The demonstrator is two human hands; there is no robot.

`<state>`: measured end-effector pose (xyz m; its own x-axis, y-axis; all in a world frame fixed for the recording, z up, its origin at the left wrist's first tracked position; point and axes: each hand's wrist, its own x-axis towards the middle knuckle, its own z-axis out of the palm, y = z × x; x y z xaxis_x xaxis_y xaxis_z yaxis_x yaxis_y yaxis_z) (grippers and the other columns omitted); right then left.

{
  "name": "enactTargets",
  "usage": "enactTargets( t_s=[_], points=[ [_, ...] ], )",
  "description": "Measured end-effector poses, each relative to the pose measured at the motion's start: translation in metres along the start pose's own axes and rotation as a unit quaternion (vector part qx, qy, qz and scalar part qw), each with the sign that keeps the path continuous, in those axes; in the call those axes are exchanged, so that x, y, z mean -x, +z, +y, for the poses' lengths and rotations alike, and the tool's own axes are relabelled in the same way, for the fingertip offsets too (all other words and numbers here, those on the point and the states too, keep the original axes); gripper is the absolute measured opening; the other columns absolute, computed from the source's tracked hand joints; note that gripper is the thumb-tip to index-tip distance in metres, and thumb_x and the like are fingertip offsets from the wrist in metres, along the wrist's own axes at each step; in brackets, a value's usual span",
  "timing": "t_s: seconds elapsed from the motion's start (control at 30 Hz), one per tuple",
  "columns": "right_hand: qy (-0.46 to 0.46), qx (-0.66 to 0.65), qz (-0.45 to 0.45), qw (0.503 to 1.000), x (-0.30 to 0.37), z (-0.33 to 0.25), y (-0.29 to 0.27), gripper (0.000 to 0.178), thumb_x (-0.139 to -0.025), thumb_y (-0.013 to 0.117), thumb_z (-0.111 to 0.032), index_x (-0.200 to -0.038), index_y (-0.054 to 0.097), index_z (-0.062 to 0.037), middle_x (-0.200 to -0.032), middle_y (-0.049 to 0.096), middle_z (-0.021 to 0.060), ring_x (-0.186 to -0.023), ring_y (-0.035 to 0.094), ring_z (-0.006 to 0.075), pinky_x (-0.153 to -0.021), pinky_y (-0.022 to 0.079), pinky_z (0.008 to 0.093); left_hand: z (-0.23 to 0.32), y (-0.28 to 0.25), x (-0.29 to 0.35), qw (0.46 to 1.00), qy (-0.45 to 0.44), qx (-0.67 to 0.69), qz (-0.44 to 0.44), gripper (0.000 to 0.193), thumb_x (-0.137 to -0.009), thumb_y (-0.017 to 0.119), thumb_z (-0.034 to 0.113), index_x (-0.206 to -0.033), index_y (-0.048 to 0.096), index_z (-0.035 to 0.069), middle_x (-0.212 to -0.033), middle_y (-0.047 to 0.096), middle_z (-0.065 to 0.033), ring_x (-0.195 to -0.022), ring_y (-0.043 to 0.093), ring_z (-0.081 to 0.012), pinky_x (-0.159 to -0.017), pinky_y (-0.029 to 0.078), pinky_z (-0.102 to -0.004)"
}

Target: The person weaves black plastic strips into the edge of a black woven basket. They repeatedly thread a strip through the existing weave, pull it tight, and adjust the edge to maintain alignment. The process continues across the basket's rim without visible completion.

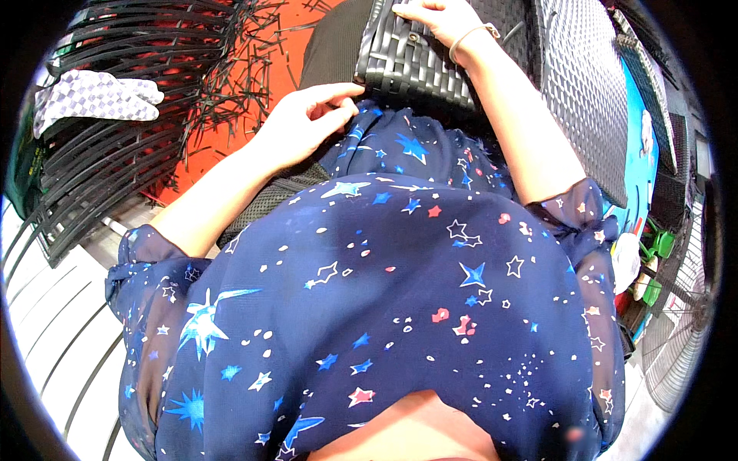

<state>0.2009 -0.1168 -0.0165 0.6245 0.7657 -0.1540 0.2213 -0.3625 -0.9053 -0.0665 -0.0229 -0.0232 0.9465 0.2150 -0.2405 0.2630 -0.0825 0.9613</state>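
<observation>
Likely steadying the woven basket (415, 73), my left hand (311, 117) is touching its near-left corner, my right hand (443, 21) bending over its far part; grips unclear.

The way over the black woven piece (415, 73) is barred at its upper side by the right hand (438, 19), whose forearm slants down past its right. Farther right of the piece, a grey woven panel (584, 100) hampers sideways passage. At its lower left corner, the left hand (311, 115) takes up the approach; just below it, the starry garment (400, 146) leaves little gap. Left of the piece, above that hand, a lane runs over the red surface (296, 31), bounded farther left by loose black strips (134, 96).
</observation>
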Motion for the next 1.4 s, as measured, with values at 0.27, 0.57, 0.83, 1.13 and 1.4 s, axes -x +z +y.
enactTargets(
  t_s=[0.27,0.57,0.83,1.13,1.4],
  points=[
    [0.006,-0.007,-0.006,1.0,0.003,-0.006,-0.002,0.025,-0.083,0.077,-0.025,-0.082,0.074,-0.0009,-0.07,0.066,0.0016,-0.061,0.055,0.0092,-0.057,0.044,0.026,0.004,0.005,0.006,0.999,-0.03,0.016,0.01,0.038,-0.091,0.063,0.016,-0.128,0.059,0.01,-0.093,0.058,0.0028,-0.075,0.051,-0.0044,-0.071,0.045,-0.0205],
    [-0.002,-0.014,-0.011,1.0,0.003,-0.006,-0.001,0.023,-0.083,0.077,-0.024,-0.081,0.073,-0.001,-0.07,0.066,0.0016,-0.062,0.056,0.0092,-0.059,0.045,0.0253,0.003,0.007,0.004,0.997,0.028,0.077,0.012,0.029,-0.09,0.066,0.016,-0.118,0.062,0.01,-0.098,0.056,0.002,-0.077,0.052,-0.0054,-0.074,0.047,-0.022],
    [-0.036,0.023,-0.022,0.999,-0.004,0.008,-0.008,0.027,-0.081,0.078,-0.027,-0.089,0.074,-0.0022,-0.082,0.069,0.0006,-0.077,0.058,0.0083,-0.073,0.046,0.0252,0.015,0.001,0.003,0.996,0.058,0.03,-0.055,0.021,-0.09,0.067,0.013,-0.108,0.06,0.006,-0.108,0.061,-0.0002,-0.074,0.049,-0.0041,-0.07,0.042,-0.0201],
    [-0.047,0.034,-0.01,0.998,-0.016,0.029,-0.009,0.026,-0.081,0.077,-0.026,-0.094,0.075,-0.0037,-0.089,0.072,0.0013,-0.085,0.062,0.0095,-0.082,0.048,0.0263,0.064,-0.001,0.02,0.982,-0.136,0.129,0.034,0.034,-0.092,0.065,0.031,-0.093,0.072,-0.002,-0.073,0.067,-0.0017,-0.048,0.042,-0.003,-0.046,0.031,-0.0192],
    [-0.037,0.017,0.008,0.999,-0.014,0.022,0.01,0.026,-0.079,0.079,-0.025,-0.084,0.074,-0.0001,-0.073,0.068,0.0032,-0.066,0.057,0.0122,-0.065,0.049,0.0292,0.083,0.0,0.043,0.96,-0.17,0.216,0.055,0.031,-0.096,0.058,0.029,-0.09,0.069,0.001,-0.064,0.065,-0.0066,-0.037,0.036,-0.0047,-0.037,0.025,-0.0202]
  ],
)
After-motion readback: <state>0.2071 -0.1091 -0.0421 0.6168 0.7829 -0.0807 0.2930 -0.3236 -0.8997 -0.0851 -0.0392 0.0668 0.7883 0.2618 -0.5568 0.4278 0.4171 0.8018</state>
